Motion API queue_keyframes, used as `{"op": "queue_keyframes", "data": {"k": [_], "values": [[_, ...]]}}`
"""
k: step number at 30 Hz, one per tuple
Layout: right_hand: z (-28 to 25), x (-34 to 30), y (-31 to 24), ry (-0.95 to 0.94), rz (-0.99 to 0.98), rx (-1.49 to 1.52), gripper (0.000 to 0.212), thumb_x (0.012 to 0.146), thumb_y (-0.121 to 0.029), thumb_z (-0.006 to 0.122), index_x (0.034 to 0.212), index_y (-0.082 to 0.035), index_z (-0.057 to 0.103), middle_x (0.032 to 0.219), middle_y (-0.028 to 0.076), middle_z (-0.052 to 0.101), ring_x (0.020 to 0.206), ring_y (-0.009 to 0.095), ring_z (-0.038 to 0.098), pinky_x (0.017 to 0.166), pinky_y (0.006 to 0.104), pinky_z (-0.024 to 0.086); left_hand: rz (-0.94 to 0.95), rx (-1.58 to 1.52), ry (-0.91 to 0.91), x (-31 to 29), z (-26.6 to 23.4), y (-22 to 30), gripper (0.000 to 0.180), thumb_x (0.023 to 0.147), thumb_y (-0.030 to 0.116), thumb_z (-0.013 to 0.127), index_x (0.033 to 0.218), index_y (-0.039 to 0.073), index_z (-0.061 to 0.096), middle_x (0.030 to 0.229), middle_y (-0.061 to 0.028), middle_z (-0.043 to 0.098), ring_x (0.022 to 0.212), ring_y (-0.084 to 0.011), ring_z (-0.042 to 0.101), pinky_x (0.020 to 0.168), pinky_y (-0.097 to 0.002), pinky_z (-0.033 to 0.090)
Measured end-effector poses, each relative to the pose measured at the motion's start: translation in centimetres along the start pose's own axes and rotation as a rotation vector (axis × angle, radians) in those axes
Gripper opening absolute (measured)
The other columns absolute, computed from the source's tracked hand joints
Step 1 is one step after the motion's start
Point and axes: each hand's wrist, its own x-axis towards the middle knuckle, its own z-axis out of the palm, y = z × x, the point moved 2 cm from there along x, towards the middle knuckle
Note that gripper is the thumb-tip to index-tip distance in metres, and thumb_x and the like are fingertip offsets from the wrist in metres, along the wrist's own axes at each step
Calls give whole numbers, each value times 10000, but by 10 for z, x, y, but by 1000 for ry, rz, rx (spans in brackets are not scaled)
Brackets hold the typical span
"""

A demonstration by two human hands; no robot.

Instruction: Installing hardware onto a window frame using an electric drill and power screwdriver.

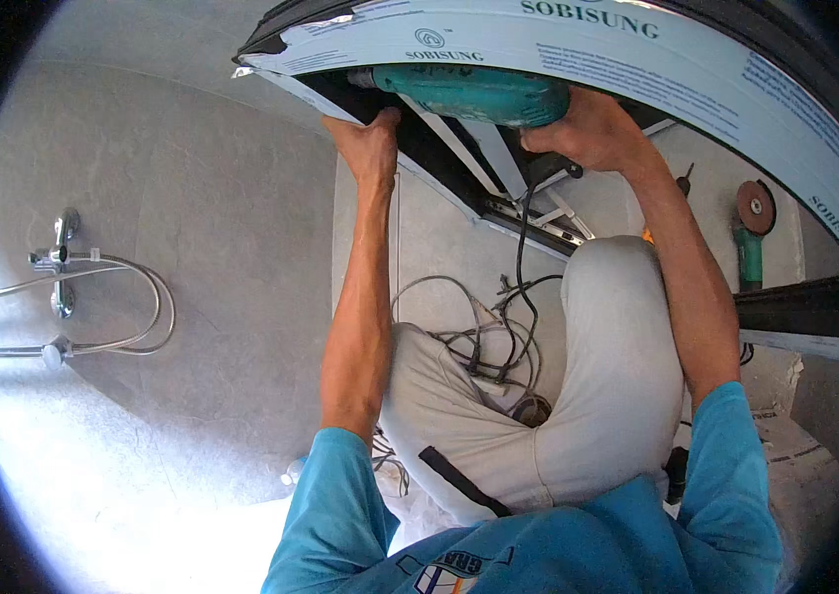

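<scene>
Head view: right hand (588, 129) has its fingers clamped round the grip of a green power drill (469, 91), held level just under the film-covered frame (637, 59) at top. Left hand (370, 144) presses up on the frame's dark lower edge, fingers curled on it, beside the drill's nose. No containers seen. Below, betw. the knees, tangled cables (489, 346) on the floor. Angle grinder (751, 233) at right, near the frame. Shower fitting w/ hose (68, 297) on the grey wall at left, well apart; open wall betw.
</scene>
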Motion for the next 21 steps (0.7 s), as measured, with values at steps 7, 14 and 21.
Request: {"op": "queue_keyframes", "data": {"k": [7,14,21], "values": [[1,-2,-6,6,-49,87,453,583,-160,692,986,24,595,858,126,622,794,248,567,764,328,443,1,32,-6,2,-5,-1,580,632,34,673,1139,-57,406,1083,-187,476,1018,-303,485,944,-381,349],[8,1,-1,59,-72,42,538,594,-142,681,1082,42,550,960,175,616,872,283,576,820,333,442,-39,36,-1,2,-2,-4,590,639,89,689,1119,-71,386,1072,-209,454,1017,-316,476,956,-385,334],[7,0,-1,24,-17,41,523,595,-151,691,1066,36,565,958,175,618,878,282,578,834,333,440,-55,3,-14,3,-6,-12,603,641,95,677,1142,-64,382,1087,-207,454,1029,-321,470,961,-378,327]]}}
